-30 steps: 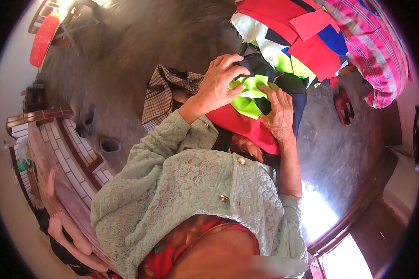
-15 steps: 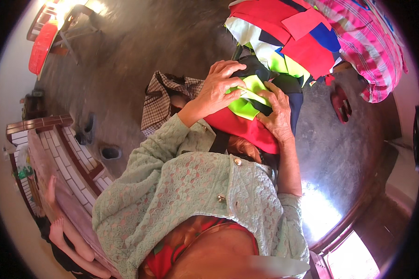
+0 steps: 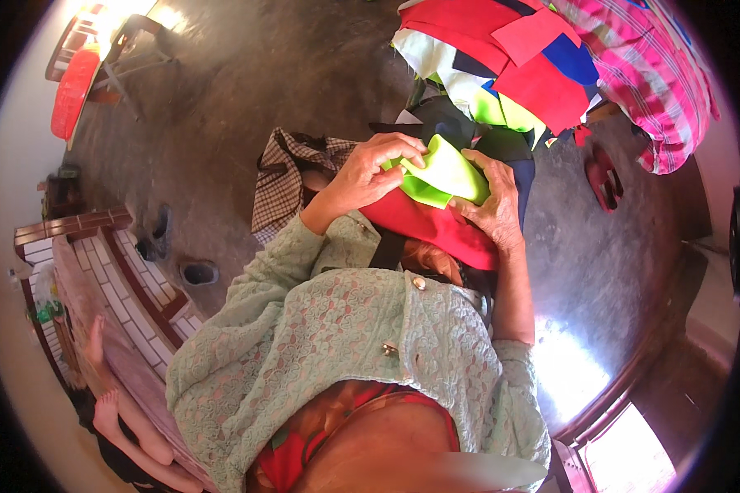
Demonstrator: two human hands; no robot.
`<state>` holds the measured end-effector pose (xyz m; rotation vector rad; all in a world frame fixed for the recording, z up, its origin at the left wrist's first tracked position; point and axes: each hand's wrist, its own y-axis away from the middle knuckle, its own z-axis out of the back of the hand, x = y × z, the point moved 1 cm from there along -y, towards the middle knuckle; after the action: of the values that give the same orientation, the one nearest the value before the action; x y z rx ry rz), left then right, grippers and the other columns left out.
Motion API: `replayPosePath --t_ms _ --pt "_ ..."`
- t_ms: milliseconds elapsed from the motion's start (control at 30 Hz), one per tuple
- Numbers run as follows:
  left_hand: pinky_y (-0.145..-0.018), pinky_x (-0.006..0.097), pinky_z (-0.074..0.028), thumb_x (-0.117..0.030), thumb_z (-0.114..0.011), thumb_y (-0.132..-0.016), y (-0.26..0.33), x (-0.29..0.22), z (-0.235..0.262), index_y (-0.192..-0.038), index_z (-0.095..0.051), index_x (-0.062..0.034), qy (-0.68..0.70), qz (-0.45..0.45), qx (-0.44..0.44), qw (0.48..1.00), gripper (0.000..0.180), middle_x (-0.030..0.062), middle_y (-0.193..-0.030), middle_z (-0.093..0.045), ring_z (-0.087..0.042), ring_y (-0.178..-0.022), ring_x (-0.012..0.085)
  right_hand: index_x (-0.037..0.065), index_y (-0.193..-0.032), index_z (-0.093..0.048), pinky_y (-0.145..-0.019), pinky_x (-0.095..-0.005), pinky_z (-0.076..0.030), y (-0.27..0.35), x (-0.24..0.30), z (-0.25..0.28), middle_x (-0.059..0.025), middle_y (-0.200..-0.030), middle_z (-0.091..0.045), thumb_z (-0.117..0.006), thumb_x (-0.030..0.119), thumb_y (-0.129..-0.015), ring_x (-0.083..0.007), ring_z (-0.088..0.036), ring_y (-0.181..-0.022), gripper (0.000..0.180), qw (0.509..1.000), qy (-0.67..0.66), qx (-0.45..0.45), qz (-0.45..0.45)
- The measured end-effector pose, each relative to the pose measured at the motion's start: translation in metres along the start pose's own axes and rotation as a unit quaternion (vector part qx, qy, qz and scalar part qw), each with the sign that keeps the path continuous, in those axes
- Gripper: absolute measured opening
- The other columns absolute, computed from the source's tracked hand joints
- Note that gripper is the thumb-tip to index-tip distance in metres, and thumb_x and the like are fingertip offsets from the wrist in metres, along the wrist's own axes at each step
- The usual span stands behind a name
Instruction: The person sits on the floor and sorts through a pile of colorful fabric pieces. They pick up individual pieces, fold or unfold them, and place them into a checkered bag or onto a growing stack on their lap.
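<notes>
A neon yellow-green piece of fabric (image 3: 450, 171) is folded over between my two hands above my lap. My left hand (image 3: 372, 171) pinches its left edge between thumb and fingers. On the other side, my right hand (image 3: 492, 197) grips the right edge, thumb below and fingers above. Beneath them a red piece of cloth (image 3: 436, 226) lies across my lap. Dark cloth (image 3: 444, 119) shows just beyond the hands, and a brown checked cloth (image 3: 279, 177) hangs beside my left wrist.
A heap of red, blue, white and neon fabric pieces (image 3: 501, 66) is piled ahead to the right, beside a pink plaid cloth (image 3: 641, 74). Dark red shoes (image 3: 603, 179) lie on the floor (image 3: 304, 74). Another person's bare feet (image 3: 105, 411) rest on a tiled ledge (image 3: 123, 279) at left.
The neon fabric has been turned and folded into a taller, rounded fold. My left hand has shifted slightly left and down; my right hand keeps its hold.
</notes>
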<state>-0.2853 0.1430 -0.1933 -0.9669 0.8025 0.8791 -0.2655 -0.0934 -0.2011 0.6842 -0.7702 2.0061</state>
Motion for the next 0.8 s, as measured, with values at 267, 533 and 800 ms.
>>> replayPosePath --t_ms 267,533,800 --pt "-0.074 0.026 -0.045 -0.017 -0.067 -0.084 -0.005 0.001 -0.005 -0.105 -0.056 -0.0010 0.062 0.152 -0.057 0.985 0.029 0.0050 -0.091 -0.061 -0.055 -0.082 0.0105 0.008 -0.110 -0.062 -0.098 -0.0407 -0.034 0.002 -0.013 0.003 -0.0117 -0.111 -0.061 -0.071 0.051 -0.068 -0.0304 -0.054 -0.110 0.062 0.994 -0.094 0.018 0.059" --pt "-0.070 0.036 -0.047 -0.031 -0.076 -0.073 -0.003 0.018 -0.019 -0.098 -0.058 -0.0016 -0.142 0.109 -0.048 0.983 0.043 0.0113 -0.089 -0.059 -0.058 -0.077 0.0281 0.006 -0.108 -0.063 -0.101 -0.0405 -0.029 0.003 -0.020 0.003 -0.0115 -0.111 -0.062 -0.054 0.048 -0.085 -0.0299 -0.051 -0.114 0.049 0.980 -0.194 0.023 0.047" --pt "-0.068 0.036 -0.044 -0.017 -0.077 -0.069 -0.001 0.017 -0.015 -0.083 -0.057 -0.0038 -0.102 0.058 -0.074 0.990 0.027 0.0097 -0.082 -0.055 -0.056 -0.075 0.0283 0.005 -0.106 -0.064 -0.100 -0.0353 -0.030 0.007 -0.024 0.000 -0.0084 -0.108 -0.064 -0.049 0.030 -0.095 -0.0243 -0.051 -0.108 0.031 0.978 -0.209 -0.005 -0.004"
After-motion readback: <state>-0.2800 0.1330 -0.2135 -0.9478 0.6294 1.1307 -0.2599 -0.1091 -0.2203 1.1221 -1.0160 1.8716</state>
